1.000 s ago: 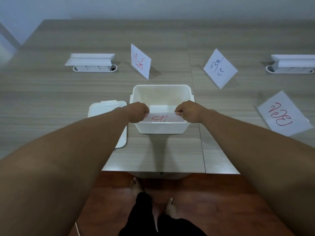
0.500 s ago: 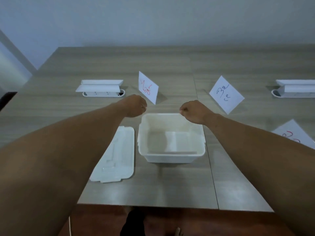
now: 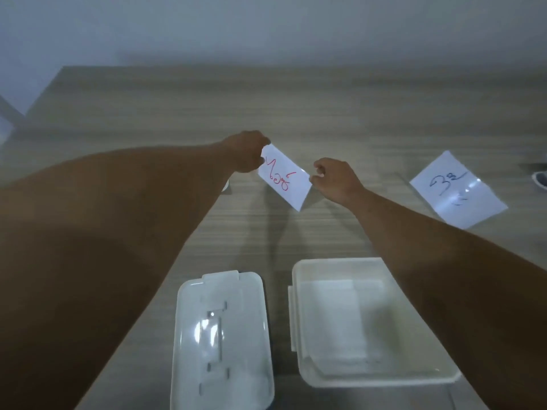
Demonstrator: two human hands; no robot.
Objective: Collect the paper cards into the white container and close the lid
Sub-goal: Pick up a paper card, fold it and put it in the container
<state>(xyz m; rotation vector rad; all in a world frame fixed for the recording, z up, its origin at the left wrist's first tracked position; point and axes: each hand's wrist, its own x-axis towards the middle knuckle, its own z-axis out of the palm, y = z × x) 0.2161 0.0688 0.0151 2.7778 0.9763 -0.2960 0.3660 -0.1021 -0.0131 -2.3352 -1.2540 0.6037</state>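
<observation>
The red-marked card (image 3: 283,176), raised above the counter (image 3: 325,119) beyond the white container (image 3: 376,377), is pinched at opposite edges by left hand (image 3: 247,152) and right hand (image 3: 336,180). It should be kept level and lowered flat inside.

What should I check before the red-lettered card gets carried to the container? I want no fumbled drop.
1. Left hand on the card's far corner: ok, fingers pinch the red-lettered card.
2. Right hand on the card's right edge: ok, it touches; firmness cannot tell.
3. White container open: ok, no lid on it.
4. Room inside: ok, only a flat sheet shows at the bottom.
5. Lid clear of the path: ok, flat on the table, left of the container.
6. Blue-lettered card collected: not ok, it lies on the table.
</observation>
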